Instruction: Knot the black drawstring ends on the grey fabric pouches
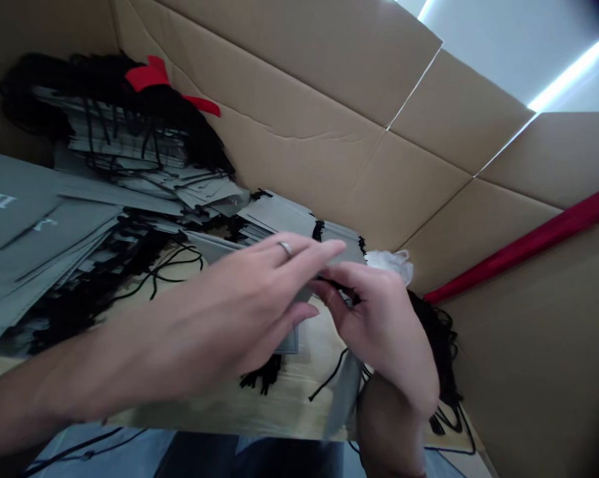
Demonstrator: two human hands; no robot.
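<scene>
My left hand [259, 292], with a ring on one finger, reaches across the middle of the table. Its fingers and thumb close around a grey paper bag [303, 296], mostly hidden under the hand. Touching it from the right, my right hand [379, 305] is bent inward, thumb and forefinger pinched on a dark piece that looks like black cord [335, 283]. A blurred grey flap [346, 392] and a loose cord end [328, 377] hang below the right wrist. More flat grey material with black cord ends [264, 375] lies beneath the left hand.
Stacked flat grey bags [25, 199] with black cords fill the left. A heap of black cords with a red strip [147, 76] lies behind. Cardboard walls [299, 86] surround the wooden table [219, 411]. A red band [523, 242] crosses the right, above more black cords [436, 352].
</scene>
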